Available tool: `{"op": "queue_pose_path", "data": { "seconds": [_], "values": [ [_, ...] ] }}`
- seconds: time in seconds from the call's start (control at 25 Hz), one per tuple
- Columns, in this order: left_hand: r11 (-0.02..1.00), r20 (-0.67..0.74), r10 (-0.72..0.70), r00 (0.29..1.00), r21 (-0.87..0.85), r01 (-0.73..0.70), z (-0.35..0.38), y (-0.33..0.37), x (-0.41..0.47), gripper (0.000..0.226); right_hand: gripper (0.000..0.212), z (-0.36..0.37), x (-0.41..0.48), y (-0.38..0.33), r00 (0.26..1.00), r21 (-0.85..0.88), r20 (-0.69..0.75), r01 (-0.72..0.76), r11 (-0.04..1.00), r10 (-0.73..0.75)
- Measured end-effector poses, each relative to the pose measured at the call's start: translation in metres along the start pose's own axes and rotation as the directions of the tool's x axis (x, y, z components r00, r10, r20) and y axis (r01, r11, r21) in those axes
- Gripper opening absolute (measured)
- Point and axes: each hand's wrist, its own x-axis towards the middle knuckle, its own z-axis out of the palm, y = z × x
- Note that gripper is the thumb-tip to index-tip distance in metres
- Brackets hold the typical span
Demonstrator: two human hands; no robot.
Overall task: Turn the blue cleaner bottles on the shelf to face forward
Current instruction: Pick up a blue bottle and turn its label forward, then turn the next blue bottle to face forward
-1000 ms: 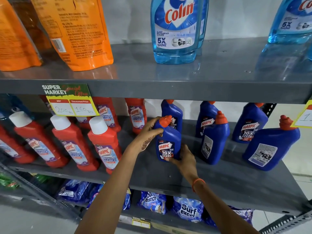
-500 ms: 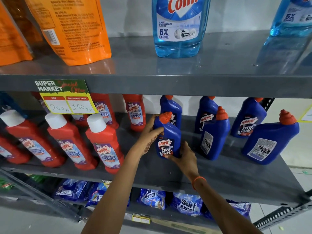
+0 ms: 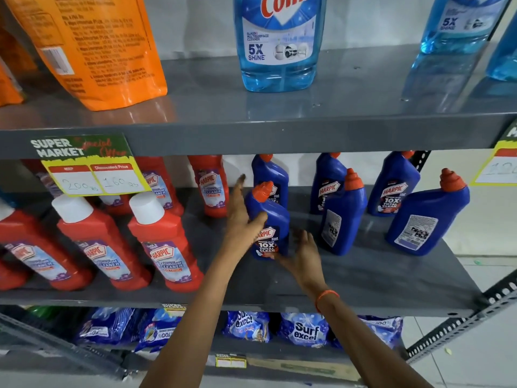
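Several blue Harpic bottles with orange caps stand on the right half of the grey middle shelf (image 3: 363, 284). The front left blue bottle (image 3: 275, 217) shows its front label. My left hand (image 3: 240, 219) is against its left side, fingers stretched up and thumb lying on its front. My right hand (image 3: 303, 256) is spread open beside its base on the right. Two other front bottles, the middle one (image 3: 342, 219) and the right one (image 3: 428, 219), show their white back labels. The back-row bottles (image 3: 326, 186) (image 3: 394, 186) show front labels.
Red Harpic bathroom cleaner bottles (image 3: 165, 242) fill the shelf's left half, under a yellow price tag (image 3: 92, 175). The shelf above holds Colin glass cleaner (image 3: 279, 51) and orange pouches (image 3: 106, 51). Surf excel packs (image 3: 305, 329) lie on the shelf below.
Both hands have loosened from the front left blue bottle: the left fingers have straightened upward and the right hand has spread and drawn slightly right. The bottle stands with its label forward.
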Motion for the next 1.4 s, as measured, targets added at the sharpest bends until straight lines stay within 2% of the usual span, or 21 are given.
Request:
{"op": "queue_pose_path", "data": {
  "seconds": [0.08,0.12,0.2,0.28,0.32,0.4,0.52,0.64,0.92,1.04,1.08,1.24,1.32,1.4],
  "values": [
    [0.964,-0.138,0.186,0.973,0.219,-0.153,0.016,0.014,-0.013,0.08,0.049,-0.018,-0.008,-0.003,0.98,0.016,-0.176,0.092,0.996,-0.088],
    [0.935,-0.178,0.277,0.944,0.275,-0.222,0.027,0.022,-0.021,0.079,0.037,-0.03,-0.013,-0.003,0.958,0.056,-0.255,0.149,0.987,-0.13],
    [0.9,-0.21,0.401,0.892,0.271,-0.341,0.053,0.039,-0.038,0.076,0.017,-0.053,-0.021,0.001,0.903,0.117,-0.386,0.253,0.96,-0.19],
    [0.88,-0.181,0.449,0.875,0.256,-0.399,0.085,0.045,-0.045,0.07,0.018,-0.073,-0.02,0.018,0.874,0.169,-0.459,0.263,0.95,-0.16],
    [0.887,-0.162,0.432,0.887,0.255,-0.385,0.102,0.046,-0.044,0.066,0.022,-0.081,-0.016,0.031,0.873,0.174,-0.469,0.239,0.955,-0.133],
    [0.919,-0.121,0.339,0.933,0.257,-0.3,0.134,0.048,-0.04,0.064,0.034,-0.095,-0.004,0.057,0.908,0.181,-0.413,0.153,0.971,-0.067],
    [0.957,-0.097,0.17,0.981,0.254,-0.141,0.163,0.041,-0.021,0.069,0.05,-0.104,0.014,0.086,0.982,0.228,-0.18,-0.014,0.974,0.056],
    [0.982,-0.09,0.077,0.993,0.177,-0.06,0.171,0.038,-0.005,0.061,0.047,-0.106,0.018,0.094,1.0,0.233,-0.014,-0.024,0.972,0.028],
    [0.975,0.003,0.051,0.999,0.217,-0.051,0.165,0.04,0.007,0.062,0.038,-0.103,0.029,0.088,0.998,0.161,-0.054,-0.01,0.987,0.019],
    [0.994,0.1,0.008,0.995,0.104,-0.019,0.154,0.044,0.012,0.061,0.034,-0.105,0.028,0.1,0.996,0.149,-0.085,0.04,0.988,-0.027],
    [0.998,0.147,-0.013,0.989,0.057,0.005,0.148,0.043,0.014,0.06,0.034,-0.108,0.03,0.107,0.998,0.179,-0.055,0.049,0.983,-0.04],
    [0.991,0.31,-0.123,0.943,-0.005,0.131,0.131,0.038,0.023,0.056,0.029,-0.134,0.039,0.119,0.968,0.419,0.247,-0.075,0.905,-0.034],
    [0.99,0.314,-0.12,0.942,-0.034,0.137,0.134,0.041,0.022,0.056,0.04,-0.141,0.04,0.115,0.954,0.457,0.289,-0.065,0.887,-0.079],
    [0.983,0.235,-0.087,0.968,-0.135,0.121,0.143,0.043,0.018,0.053,0.047,-0.146,0.041,0.11,0.955,0.506,0.287,-0.089,0.858,-0.07]
  ]
}}
